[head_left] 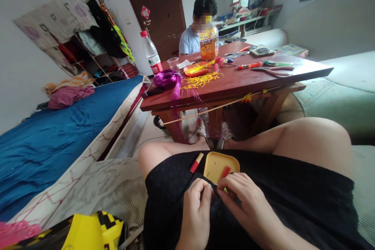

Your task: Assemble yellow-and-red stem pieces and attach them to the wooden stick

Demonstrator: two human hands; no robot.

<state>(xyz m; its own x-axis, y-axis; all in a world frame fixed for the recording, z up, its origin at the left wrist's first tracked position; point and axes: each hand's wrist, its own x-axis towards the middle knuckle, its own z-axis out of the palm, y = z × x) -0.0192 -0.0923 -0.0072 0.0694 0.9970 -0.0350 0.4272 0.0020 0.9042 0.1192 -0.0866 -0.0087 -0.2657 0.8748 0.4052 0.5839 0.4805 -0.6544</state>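
Over the black cloth on my lap (278,172), my two hands come close together. My left hand (196,203) is closed, its thumb and forefinger pinched at a spot too small to make out. Bent inward, my right hand (246,197) is closed as well; a small yellow-green bit (225,190) shows by its fingers, and what they hold is mostly hidden. Just beyond lies a shallow yellow tray (215,160) with a red piece (225,171) and a few tiny dark bits in it. Left of the tray is a small red-and-tan tube (196,163).
A red-brown table (234,86) stands ahead, bearing purple thread (168,80), yellow sticks (202,81), an orange dish (195,69), pliers (274,70) and bottles. A thin rod (205,110) runs along its front edge. Another person (189,41) sits behind it; a bed (73,125) is at left.
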